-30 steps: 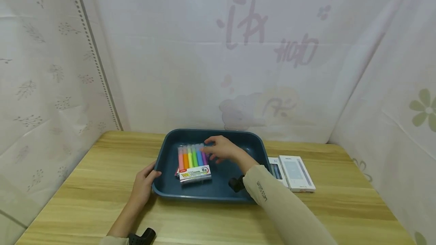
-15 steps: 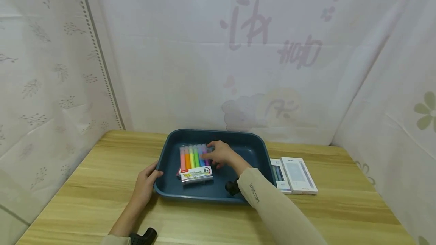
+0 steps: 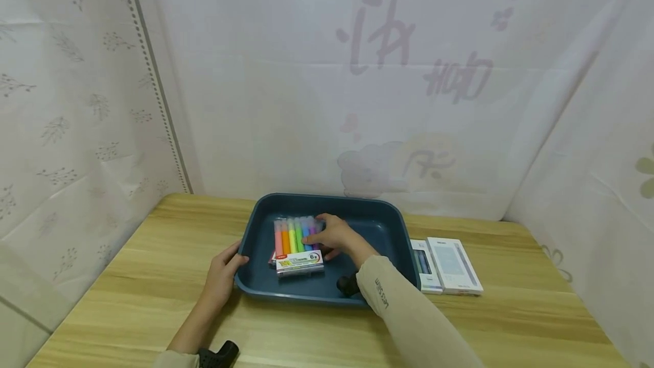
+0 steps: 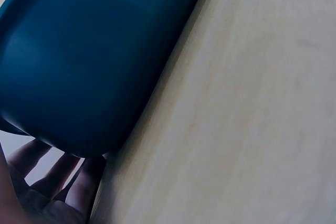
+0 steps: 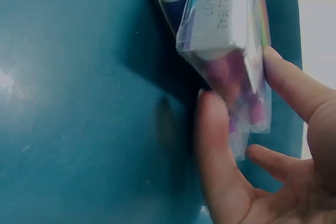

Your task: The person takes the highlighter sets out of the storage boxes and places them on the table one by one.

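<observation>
A dark blue plastic tray (image 3: 327, 298) stands on the wooden table. My left hand (image 3: 222, 274) grips its left wall, the thumb over the rim and the fingers outside, against the wall in the left wrist view. Inside the tray, left of centre, lies a clear pack of highlighters (image 3: 292, 237) in several bright colours with a white label band. Another pack (image 5: 173, 1) sits beneath it, mostly hidden. My right hand (image 3: 339, 235) reaches in and pinches the highlighter pack at its right edge, thumb and fingers on opposite faces in the right wrist view.
Two white flat boxes, one with a pale blue front (image 3: 453, 266) and one with a dark window (image 3: 426, 266), lie on the table (image 3: 531, 311) against the tray's right side. A pale patterned cloth (image 3: 286, 101) hangs behind the table.
My right hand has come down from over the pack's right side and closed its thumb and fingers on that edge. My left hand stays on the tray wall; the view has shifted slightly.
</observation>
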`<state>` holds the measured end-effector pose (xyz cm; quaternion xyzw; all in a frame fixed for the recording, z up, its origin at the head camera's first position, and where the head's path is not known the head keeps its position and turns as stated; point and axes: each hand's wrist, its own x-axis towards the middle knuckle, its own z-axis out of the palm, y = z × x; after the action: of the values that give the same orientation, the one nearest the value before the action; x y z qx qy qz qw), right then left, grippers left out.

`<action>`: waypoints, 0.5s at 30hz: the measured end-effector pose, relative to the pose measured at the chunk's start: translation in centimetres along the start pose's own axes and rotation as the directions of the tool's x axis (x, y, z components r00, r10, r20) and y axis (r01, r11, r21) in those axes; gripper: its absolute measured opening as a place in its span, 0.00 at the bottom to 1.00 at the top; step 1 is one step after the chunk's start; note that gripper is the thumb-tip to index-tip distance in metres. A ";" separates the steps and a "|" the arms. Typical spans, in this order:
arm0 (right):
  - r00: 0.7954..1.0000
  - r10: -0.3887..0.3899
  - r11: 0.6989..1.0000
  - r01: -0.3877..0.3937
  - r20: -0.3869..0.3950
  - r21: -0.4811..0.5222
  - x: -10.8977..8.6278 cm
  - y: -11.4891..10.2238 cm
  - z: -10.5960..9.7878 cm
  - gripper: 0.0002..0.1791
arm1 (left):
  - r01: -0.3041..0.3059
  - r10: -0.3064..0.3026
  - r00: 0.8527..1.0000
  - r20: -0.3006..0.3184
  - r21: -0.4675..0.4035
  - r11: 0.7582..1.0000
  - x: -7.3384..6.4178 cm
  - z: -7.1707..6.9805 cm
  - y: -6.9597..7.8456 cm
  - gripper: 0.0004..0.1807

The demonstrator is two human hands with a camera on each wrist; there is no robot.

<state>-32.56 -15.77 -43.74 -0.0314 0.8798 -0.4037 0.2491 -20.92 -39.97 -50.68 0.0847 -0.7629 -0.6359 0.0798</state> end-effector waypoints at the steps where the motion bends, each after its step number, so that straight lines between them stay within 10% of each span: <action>1: 1.000 0.008 1.000 -0.008 0.009 0.024 0.0 0.0 0.0 0.45 | 0.002 -0.002 1.000 -0.001 0.003 1.000 0.0 0.0 0.0 0.30; 15: 0.996 0.037 0.982 -0.052 0.085 0.183 0.6 1.4 -0.9 0.47 | -0.002 0.002 1.000 0.013 -0.002 1.000 -0.1 -0.1 0.1 0.30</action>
<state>-33.30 -14.34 -44.53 -0.0046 0.8280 -0.4765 0.2954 -20.85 -40.01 -50.57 0.0795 -0.7628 -0.6372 0.0757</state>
